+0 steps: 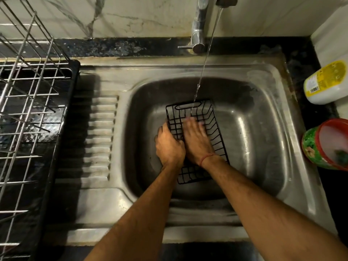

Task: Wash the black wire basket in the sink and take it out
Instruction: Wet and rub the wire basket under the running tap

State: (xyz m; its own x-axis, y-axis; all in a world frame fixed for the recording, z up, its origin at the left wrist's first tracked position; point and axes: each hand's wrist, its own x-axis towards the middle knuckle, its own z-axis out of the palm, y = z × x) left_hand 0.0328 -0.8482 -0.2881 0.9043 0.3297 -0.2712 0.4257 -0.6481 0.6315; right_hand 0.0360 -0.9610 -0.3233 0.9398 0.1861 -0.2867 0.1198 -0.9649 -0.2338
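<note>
Mid-wash: left hand (169,146) gripping the black wire basket (211,119) in the steel sink (263,113), right hand (195,140) rubbing inside, fingers blurred. Next, probably: rinse under running tap (199,25), lift out.

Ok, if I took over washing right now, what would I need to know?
Left hand: its grip is curled round the left side of the black wire basket, holding it steady.
Right hand: fingers flat inside the basket, rubbing; they look blurred.
The basket sits in the sink. Water from the tap lands on its far end.
Done: washing has started.
Left: finish rinsing, then lift the basket out.
</note>
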